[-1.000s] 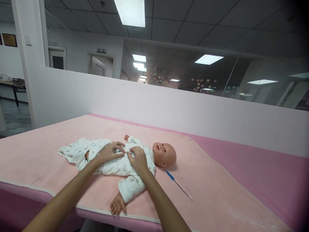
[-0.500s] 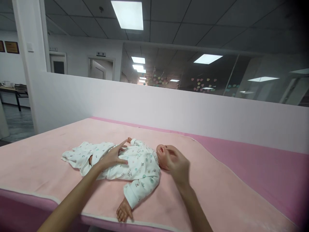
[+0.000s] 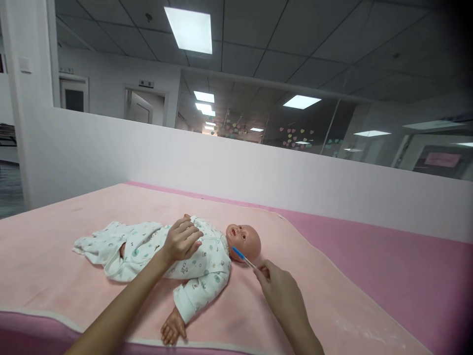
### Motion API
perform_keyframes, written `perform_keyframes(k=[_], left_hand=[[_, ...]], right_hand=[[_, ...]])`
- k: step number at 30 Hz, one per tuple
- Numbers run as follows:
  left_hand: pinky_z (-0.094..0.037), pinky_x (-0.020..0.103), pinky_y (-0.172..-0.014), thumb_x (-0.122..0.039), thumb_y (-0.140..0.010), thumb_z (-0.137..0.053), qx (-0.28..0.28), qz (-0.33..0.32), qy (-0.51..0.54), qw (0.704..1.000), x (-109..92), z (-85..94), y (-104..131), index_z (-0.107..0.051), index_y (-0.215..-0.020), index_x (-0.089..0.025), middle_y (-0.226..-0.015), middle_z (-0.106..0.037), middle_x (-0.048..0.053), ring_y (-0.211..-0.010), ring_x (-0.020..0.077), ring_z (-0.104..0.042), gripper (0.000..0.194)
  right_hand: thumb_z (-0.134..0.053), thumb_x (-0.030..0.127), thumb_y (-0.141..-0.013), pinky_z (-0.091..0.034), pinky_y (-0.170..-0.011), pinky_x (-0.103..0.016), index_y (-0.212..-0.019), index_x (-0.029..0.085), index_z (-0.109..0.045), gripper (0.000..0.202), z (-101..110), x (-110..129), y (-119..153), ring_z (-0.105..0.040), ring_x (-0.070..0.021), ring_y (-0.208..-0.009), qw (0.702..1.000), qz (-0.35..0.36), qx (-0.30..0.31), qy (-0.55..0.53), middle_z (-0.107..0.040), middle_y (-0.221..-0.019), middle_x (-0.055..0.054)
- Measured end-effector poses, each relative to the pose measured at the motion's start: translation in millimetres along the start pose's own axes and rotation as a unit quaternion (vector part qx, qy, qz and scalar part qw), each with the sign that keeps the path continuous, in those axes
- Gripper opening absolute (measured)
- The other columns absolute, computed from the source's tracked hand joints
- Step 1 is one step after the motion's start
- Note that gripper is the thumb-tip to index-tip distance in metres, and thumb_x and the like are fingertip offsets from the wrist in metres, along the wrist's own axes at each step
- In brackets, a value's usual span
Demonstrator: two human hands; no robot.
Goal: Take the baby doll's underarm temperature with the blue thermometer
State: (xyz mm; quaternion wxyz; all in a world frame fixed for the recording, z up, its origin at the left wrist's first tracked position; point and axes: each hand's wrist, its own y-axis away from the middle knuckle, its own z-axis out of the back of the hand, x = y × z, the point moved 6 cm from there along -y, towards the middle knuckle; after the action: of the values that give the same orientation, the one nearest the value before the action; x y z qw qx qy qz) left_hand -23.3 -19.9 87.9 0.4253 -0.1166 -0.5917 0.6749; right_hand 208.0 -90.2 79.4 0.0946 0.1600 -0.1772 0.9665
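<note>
A baby doll (image 3: 207,251) lies on its back, dressed in a white patterned suit, its bald head (image 3: 248,239) to the right and its mouth open. My left hand (image 3: 184,238) is over the doll's chest, fingers loosely bent and close together, with no object visible in it. Whether the palm presses on the suit is hidden. Between the thumb and fingers of my right hand (image 3: 283,291) is a thin pale stick with a blue tip (image 3: 239,254). That tip is beside the doll's cheek and neck; I cannot tell if it touches.
Under the doll spreads a pale pink mat (image 3: 129,315) with a white edge, over a darker pink surface (image 3: 399,276). A low white wall (image 3: 236,167) runs along the back, with glass above it. One doll hand (image 3: 173,327) lies at the near edge.
My right hand has drawn back from the doll's face toward me, and the blue-tipped stick now shows clearly. My left hand's spread fingers have come together over the chest. The view has shifted right.
</note>
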Motion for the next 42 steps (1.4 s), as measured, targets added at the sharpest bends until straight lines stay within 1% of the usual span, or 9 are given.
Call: perform_keyframes(k=[6,12,15,18,21,25,32,36,42], left_hand=[[-0.033,0.031,-0.057,-0.029,-0.089,-0.024,0.008,0.092,-0.025,0.995,1,-16.5,5,-0.053,-0.058,-0.02,-0.052,-0.051,0.005,-0.055,0.0167,-0.045,0.043],[-0.027,0.03,-0.052,-0.028,-0.089,-0.024,0.002,0.119,-0.021,0.993,-1,-9.0,17,-0.05,-0.056,-0.02,-0.05,-0.049,0.004,-0.051,0.0153,-0.042,0.043],[-0.025,0.029,-0.05,-0.028,-0.089,-0.024,0.002,0.165,0.01,0.986,6,-13.1,22,-0.044,-0.052,-0.02,-0.047,-0.044,0.002,-0.048,0.0138,-0.039,0.043],[-0.027,0.027,-0.05,-0.03,-0.09,-0.023,-0.036,0.328,0.058,0.942,29,-14.2,35,-0.037,-0.049,-0.02,-0.045,-0.039,0.0,-0.045,0.012,-0.037,0.045],[-0.028,0.025,-0.049,-0.034,-0.09,-0.022,-0.107,0.502,0.099,0.852,51,-9.9,51,-0.031,-0.047,-0.02,-0.043,-0.035,-0.002,-0.042,0.0108,-0.034,0.046],[-0.03,0.024,-0.05,-0.039,-0.089,-0.023,-0.152,0.583,0.138,0.786,61,-6.2,56,-0.03,-0.048,-0.02,-0.045,-0.035,-0.003,-0.044,0.0106,-0.034,0.046],[-0.033,0.024,-0.052,-0.042,-0.088,-0.024,-0.119,0.568,0.172,0.796,56,-12.0,52,-0.038,-0.047,-0.02,-0.045,-0.042,-0.002,-0.045,0.0115,-0.041,0.049],[-0.032,0.024,-0.052,-0.042,-0.089,-0.024,-0.084,0.549,0.166,0.815,52,-13.5,48,-0.041,-0.047,-0.019,-0.044,-0.046,-0.002,-0.045,0.012,-0.044,0.05],[-0.032,0.025,-0.054,-0.037,-0.09,-0.023,0.045,0.464,0.104,0.878,39,-20.5,39,-0.048,-0.052,-0.019,-0.051,-0.053,0.0,-0.052,0.0125,-0.049,0.049]], right_hand=[[-0.044,0.033,-0.079,-0.039,-0.048,-0.024,-0.066,0.021,-0.056,0.022,12,91,-14,-0.052,-0.0138,-0.05,0.942,0.177,0.011,-0.285,-0.056,-0.056,0.0],[-0.047,0.04,-0.077,-0.031,-0.037,-0.018,-0.075,0.016,-0.059,0.026,-14,113,-44,-0.042,-0.0074,-0.044,0.882,0.135,0.073,-0.446,-0.046,-0.057,0.003],[-0.051,0.041,-0.075,-0.022,-0.036,-0.017,-0.078,0.016,-0.058,0.026,15,113,-66,-0.03,-0.0042,-0.041,0.835,0.142,0.041,-0.53,-0.038,-0.055,0.006],[-0.048,0.045,-0.077,-0.017,-0.036,-0.018,-0.079,0.018,-0.056,0.029,47,114,-83,-0.019,-0.004,-0.04,0.778,0.188,0.065,-0.596,-0.026,-0.051,0.009],[-0.054,0.044,-0.073,-0.017,-0.037,-0.018,-0.063,0.017,-0.054,0.029,46,119,-89,-0.021,-0.004,-0.039,0.841,0.233,0.149,-0.464,-0.028,-0.046,0.009],[-0.056,0.044,-0.071,-0.018,-0.038,-0.019,-0.058,0.016,-0.057,0.031,28,114,-91,-0.026,-0.0041,-0.039,0.899,0.241,0.184,-0.317,-0.038,-0.045,0.006],[-0.05,0.043,-0.076,-0.022,-0.042,-0.022,-0.052,0.017,-0.053,0.036,40,114,-82,-0.027,-0.0062,-0.041,0.929,0.242,0.066,-0.273,-0.034,-0.043,0.005],[-0.039,0.044,-0.083,-0.028,-0.046,-0.021,-0.066,0.019,-0.058,0.035,49,117,-57,-0.037,-0.0085,-0.046,0.917,0.283,0.07,-0.271,-0.045,-0.052,0.003],[-0.037,0.044,-0.083,-0.026,-0.044,-0.023,-0.06,0.022,-0.054,0.036,38,38,-22,-0.041,-0.0122,-0.043,0.979,0.149,-0.124,-0.063,-0.049,-0.048,0.0]])
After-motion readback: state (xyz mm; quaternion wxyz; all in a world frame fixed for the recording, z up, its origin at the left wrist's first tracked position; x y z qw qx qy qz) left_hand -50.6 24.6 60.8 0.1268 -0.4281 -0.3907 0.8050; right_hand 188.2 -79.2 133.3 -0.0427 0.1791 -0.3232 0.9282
